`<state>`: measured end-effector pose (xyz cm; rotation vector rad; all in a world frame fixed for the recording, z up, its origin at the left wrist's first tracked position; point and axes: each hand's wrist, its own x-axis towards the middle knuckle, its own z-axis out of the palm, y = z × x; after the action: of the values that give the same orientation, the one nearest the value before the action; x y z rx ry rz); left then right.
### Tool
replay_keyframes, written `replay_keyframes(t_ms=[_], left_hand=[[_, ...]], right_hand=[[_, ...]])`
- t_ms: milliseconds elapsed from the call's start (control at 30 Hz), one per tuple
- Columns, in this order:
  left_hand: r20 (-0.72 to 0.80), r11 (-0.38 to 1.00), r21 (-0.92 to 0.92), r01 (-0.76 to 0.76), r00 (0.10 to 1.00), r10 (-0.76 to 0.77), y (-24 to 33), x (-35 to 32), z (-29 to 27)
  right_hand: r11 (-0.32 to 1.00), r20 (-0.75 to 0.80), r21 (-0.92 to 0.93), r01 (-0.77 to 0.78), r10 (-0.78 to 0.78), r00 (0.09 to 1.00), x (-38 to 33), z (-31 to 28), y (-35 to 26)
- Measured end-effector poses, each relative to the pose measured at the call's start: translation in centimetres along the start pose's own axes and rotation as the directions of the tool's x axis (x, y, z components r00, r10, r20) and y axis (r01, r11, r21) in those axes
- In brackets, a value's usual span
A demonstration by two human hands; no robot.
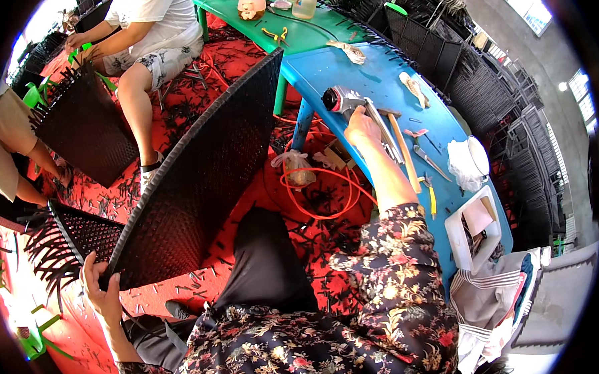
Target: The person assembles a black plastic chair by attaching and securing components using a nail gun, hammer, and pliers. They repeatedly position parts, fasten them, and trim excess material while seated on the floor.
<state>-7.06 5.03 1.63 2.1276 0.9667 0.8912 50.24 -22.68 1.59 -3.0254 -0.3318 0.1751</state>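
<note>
A large black woven wicker panel (198, 171) leans across the view, rising from the lower left toward the tables. My left hand (102, 289) grips its near lower corner, thumb and fingers on either side of the edge. Strips of black weave stick out loose beside that hand. On the blue table (381, 70), my right hand (362, 127) is closed around a grey air stapler (344, 99) with a dark round end. Right beside it lie a wooden-handled hammer (403, 152), a pair of scissors (431, 162) and yellow-handled pliers (432, 198).
A white plastic bin (474, 229) and a bagged white container (469, 163) stand on the blue table. A green table (276, 27) adjoins it, bearing yellow pliers (276, 35). An orange hose (321, 213) loops below. Two people sit at left near another woven piece (87, 136).
</note>
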Motion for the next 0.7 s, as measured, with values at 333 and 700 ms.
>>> replay_keyframes(t_ms=[333, 700], left_hand=[[-0.022, 1.0, -0.027, 0.0, 1.0, 0.0, -0.8, -0.8, -1.1], [-0.011, 0.956, 0.251, -0.152, 0.987, 0.16, 2.0, 0.5, -0.4]], right_hand=[[0.985, -0.175, -0.005, -0.17, 0.166, 0.97, 2.4, -1.7, 15.3], [0.984, -0.444, -0.029, 0.174, -0.168, 0.88, 4.0, 2.7, 28.3]])
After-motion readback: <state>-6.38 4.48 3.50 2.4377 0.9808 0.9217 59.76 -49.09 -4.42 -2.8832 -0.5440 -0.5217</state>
